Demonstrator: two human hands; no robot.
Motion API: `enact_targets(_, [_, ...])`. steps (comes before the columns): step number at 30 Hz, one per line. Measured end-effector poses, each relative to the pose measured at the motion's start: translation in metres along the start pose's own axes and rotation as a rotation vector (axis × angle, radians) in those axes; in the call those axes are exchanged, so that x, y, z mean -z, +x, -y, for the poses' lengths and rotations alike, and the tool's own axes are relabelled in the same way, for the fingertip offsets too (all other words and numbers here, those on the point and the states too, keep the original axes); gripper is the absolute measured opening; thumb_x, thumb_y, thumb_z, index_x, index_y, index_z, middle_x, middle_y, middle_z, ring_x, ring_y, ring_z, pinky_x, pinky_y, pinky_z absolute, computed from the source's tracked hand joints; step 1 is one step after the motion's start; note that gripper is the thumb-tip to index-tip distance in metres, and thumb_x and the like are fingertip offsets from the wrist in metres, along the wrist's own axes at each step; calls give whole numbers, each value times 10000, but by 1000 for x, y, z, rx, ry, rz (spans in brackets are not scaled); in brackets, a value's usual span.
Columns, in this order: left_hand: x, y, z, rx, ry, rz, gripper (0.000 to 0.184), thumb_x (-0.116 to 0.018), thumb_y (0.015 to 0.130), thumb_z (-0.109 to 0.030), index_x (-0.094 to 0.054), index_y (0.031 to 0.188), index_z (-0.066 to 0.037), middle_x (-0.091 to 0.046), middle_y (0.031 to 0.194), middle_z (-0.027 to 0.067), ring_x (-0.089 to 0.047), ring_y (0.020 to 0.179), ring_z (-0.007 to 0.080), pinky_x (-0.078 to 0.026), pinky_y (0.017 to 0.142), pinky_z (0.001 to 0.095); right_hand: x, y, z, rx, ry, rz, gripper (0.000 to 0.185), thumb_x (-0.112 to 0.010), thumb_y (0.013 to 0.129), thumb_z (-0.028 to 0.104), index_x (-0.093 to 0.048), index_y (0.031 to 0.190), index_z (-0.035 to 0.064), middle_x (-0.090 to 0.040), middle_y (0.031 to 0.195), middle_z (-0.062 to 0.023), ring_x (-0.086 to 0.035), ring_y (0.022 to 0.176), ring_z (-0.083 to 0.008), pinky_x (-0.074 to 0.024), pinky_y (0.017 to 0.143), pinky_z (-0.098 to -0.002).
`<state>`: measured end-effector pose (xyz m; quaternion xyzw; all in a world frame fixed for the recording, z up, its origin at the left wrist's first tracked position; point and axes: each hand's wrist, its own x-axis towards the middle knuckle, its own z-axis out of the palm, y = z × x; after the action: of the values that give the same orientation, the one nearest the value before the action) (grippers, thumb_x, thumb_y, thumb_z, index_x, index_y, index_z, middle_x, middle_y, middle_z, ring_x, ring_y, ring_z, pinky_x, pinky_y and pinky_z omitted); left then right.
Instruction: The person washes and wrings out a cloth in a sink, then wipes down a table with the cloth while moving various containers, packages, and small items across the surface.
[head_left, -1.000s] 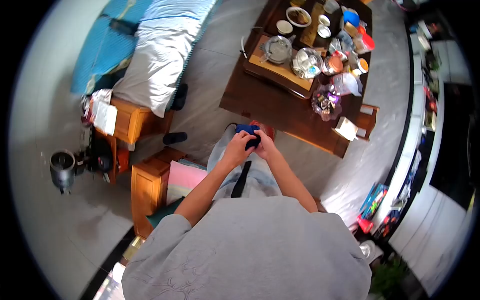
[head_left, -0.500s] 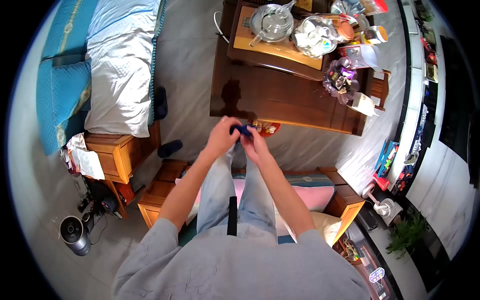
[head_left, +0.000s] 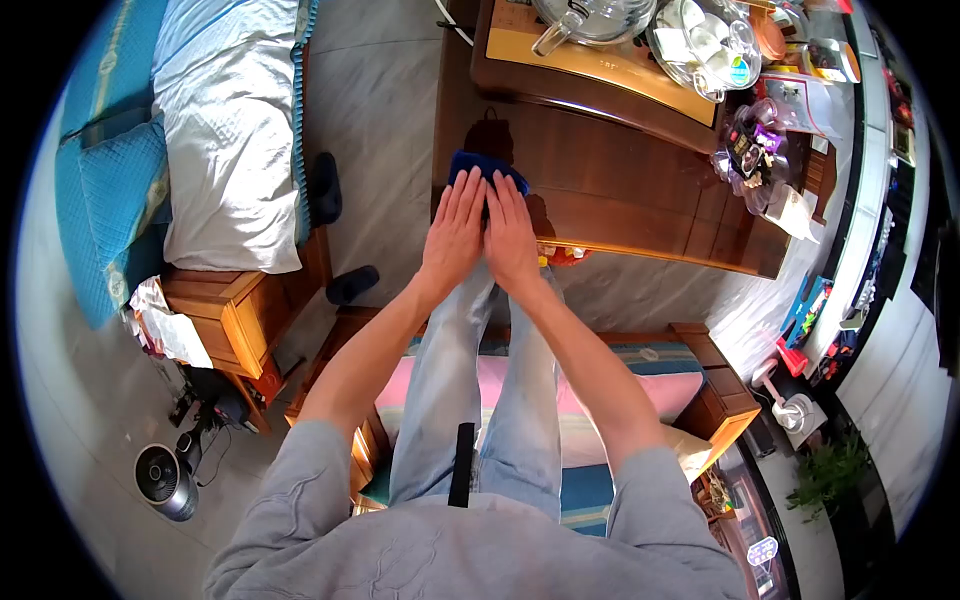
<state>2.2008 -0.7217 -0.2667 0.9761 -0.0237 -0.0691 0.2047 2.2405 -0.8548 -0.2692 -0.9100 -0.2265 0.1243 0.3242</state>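
Note:
A dark blue piece that looks like cloth [head_left: 482, 161] lies on the near left part of the brown wooden table [head_left: 620, 215]. My left hand [head_left: 456, 228] rests flat on its near side, fingers stretched out and close together. Beside it, thumbs almost meeting, my right hand [head_left: 511, 230] lies flat on the same blue piece, fingers straight. Both hands cover much of it, so its full shape is hidden.
A tea tray [head_left: 600, 75] at the back holds a glass teapot [head_left: 600, 18] and a bowl of white cups [head_left: 705, 45]. A clear dish of wrapped sweets [head_left: 750, 150] stands to the right. Slippers [head_left: 352, 284] lie on the floor at left.
Both hands have moved forward over the table. The blue piece, earlier bunched between the fingers near the table edge, now lies spread flatter under open palms. The view has shifted slightly.

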Motion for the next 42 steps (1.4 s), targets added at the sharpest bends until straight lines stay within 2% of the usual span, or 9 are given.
enact_targets(5, [-6,-5,5,-11,48,73,658,-476,1013,-176,-333,1617,46,-261,1726,201,-210,1619,339,-155,1321,461,-13,-13,-3,-36,-40,48,549,-497,1046,152,-431,1573,14,-379,1676,-163,-312,1577,-339,-234,1304,-472])
enact_targets(10, [2,46,27,-25,84,29,675,-452,1030,-176,-269,1647,27,-206,1748,189,-164,1632,332,-126,1328,460,-9,44,-20,33,-115,11,611,-490,1057,268,-371,1615,51,-316,1710,-137,-257,1599,-304,-186,1315,-468])
enact_targets(15, [0,83,44,-38,77,-40,670,-447,1034,-199,-279,1644,22,-221,1743,177,-180,1624,337,-141,1326,456,-6,87,-34,100,-195,5,637,-491,1047,294,-357,1622,52,-316,1708,-139,-241,1602,-306,-178,1318,-470])
enact_targets(18, [-3,69,27,-21,87,-61,681,-449,1030,-207,-273,1642,35,-213,1742,190,-169,1627,343,-140,1327,466,-1,68,-33,97,-232,34,646,-501,1039,297,-361,1619,50,-316,1708,-141,-238,1601,-315,-180,1317,-477])
enact_targets(25, [-33,5,-28,-40,130,125,698,-447,1021,-232,-279,1629,67,-217,1734,224,-164,1624,382,-133,1329,486,16,-22,-56,85,-160,80,653,-512,1026,298,-376,1607,30,-353,1686,-161,-295,1579,-336,-218,1301,-503])
enact_targets(31, [-30,95,-36,-127,178,-38,653,-466,1023,-171,-313,1607,77,-270,1706,240,-229,1600,396,-213,1307,495,45,46,-99,149,-200,-78,647,-540,1004,301,-425,1574,16,-386,1665,-166,-313,1567,-332,-239,1291,-483])
enact_targets(34, [-49,128,-50,-80,229,-45,670,-457,1033,-193,-279,1625,64,-250,1712,240,-205,1608,395,-193,1313,493,67,74,-129,213,-200,-96,648,-540,1000,293,-424,1573,14,-393,1660,-166,-313,1567,-327,-232,1293,-479])
enact_targets(37, [-62,106,-79,-2,181,-79,693,-447,1033,-205,-240,1643,50,-214,1725,241,-168,1618,401,-161,1320,500,73,42,-135,198,-209,-64,655,-543,997,311,-423,1584,46,-393,1670,-128,-314,1569,-279,-220,1306,-454])
enact_targets(42, [-93,35,-163,-42,186,136,711,-444,1035,-211,-212,1635,92,-183,1725,274,-131,1619,432,-128,1322,513,105,-74,-163,138,-171,52,666,-552,990,283,-409,1589,27,-383,1673,-142,-298,1580,-294,-208,1309,-467])
